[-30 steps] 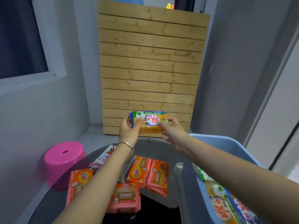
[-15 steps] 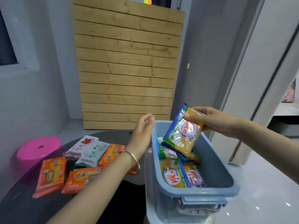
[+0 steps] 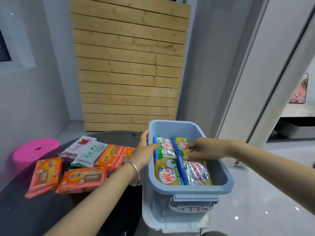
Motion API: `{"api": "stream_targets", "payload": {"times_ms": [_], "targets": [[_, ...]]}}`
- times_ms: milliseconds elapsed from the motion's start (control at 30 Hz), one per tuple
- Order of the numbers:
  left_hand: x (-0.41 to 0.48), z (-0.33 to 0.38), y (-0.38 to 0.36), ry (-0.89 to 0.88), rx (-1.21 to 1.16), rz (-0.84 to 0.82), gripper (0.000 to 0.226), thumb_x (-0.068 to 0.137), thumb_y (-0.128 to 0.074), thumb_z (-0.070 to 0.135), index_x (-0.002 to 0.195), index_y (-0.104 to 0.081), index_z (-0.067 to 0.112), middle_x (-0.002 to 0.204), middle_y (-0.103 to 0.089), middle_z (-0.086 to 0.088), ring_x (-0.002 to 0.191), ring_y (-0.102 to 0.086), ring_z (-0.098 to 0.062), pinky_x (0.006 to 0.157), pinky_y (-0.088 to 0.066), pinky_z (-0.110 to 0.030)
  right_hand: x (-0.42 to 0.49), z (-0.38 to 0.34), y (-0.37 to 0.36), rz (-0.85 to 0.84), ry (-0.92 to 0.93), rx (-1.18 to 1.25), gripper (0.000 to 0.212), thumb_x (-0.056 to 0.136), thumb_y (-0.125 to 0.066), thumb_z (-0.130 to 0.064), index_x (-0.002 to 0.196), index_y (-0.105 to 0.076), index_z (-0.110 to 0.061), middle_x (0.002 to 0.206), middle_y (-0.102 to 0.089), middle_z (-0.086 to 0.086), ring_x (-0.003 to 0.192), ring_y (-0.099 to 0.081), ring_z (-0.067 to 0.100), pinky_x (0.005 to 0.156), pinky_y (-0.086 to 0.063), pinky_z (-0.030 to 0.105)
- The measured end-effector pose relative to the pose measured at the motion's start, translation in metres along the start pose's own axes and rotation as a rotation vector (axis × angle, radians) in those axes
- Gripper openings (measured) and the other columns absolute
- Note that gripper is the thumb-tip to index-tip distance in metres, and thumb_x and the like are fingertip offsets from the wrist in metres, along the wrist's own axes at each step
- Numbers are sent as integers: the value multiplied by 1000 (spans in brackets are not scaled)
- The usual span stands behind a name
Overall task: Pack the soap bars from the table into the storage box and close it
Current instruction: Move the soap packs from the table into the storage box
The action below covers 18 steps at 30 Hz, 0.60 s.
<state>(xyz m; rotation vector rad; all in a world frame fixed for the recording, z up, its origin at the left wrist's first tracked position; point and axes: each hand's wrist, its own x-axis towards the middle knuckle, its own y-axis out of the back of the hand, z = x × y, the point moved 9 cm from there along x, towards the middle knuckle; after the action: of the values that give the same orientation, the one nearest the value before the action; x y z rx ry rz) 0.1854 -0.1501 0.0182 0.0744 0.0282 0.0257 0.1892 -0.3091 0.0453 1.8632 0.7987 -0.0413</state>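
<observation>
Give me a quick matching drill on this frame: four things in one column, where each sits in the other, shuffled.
Things:
1. left hand
2. right hand
3. orange soap packs
4. pink stool

Places:
A. on the dark table
B. on the floor, left of the table
C. resting on the left rim of the storage box
D. inside the box, on a soap pack

Pairs: 1-C, 2-D, 3-A, 4-B

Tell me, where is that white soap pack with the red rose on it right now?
The rose soap pack lies at the far left of the black table, touching the white-and-green pack, with the pink stool to its left.
</observation>
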Motion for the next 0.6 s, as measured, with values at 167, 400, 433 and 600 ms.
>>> {"api": "stream_targets", "payload": {"times_ms": [167,400,433,600], "targets": [[2,-4,2,10,-36,-7,61,92,-49,8,144,-22,24,138,-48,-8,81,-58,-7,64,-53,-23,7,7,-4,76,-50,-380,37,90,-54,-45,119,-63,-24,121,-65,-7,102,-55,7,96,-41,21],[-7,-7,38,-51,110,52,73,86,-60,25,146,-20,20,153,-30,-5,135,-38,-21,107,-39,-37,4,-45,29,391,82,-277,22,89,-60,-33,108,-67,-25,110,-67,-10,97,-61,8,86,-50,24],[-10,-9,52,-60,152,80,72,85,-61,25,145,-22,20,152,-32,-6,135,-38,-22,110,-36,-37,4,-65,32,438,151,-218,19,89,-60,-32,105,-68,-24,106,-68,-10,97,-62,8,86,-52,25],[-25,-21,129,-71,441,199,69,86,-61,23,144,-26,13,151,-32,-6,139,-32,-21,111,-28,-32,32,-160,-2,348,377,-61,21,87,-65,-22,103,-71,-11,102,-73,4,94,-67,17,83,-50,25]]}}
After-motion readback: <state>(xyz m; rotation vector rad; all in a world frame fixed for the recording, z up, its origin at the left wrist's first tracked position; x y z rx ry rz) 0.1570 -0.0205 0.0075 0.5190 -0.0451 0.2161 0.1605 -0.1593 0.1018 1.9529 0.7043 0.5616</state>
